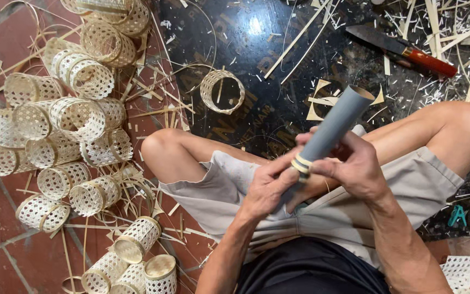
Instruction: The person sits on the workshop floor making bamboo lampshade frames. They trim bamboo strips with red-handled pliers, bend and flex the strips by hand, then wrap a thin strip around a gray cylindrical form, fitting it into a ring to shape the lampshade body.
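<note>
Grey tube [335, 124] is gripped by both hands above the lap, a pale bamboo band [301, 165] wrapped around it. Left hand [267, 188] and right hand [354, 169] fingers clench it; woven baskets [77, 117] lie on the floor nearby.

We see pale grey-beige shorts [229, 188] with stitched hems, creased across both thighs, and a dark, nearly black top [311, 269] at the waist. Forearms and legs are bare; the left hand [267, 188] and right hand [357, 169] wear no gloves or rings.
</note>
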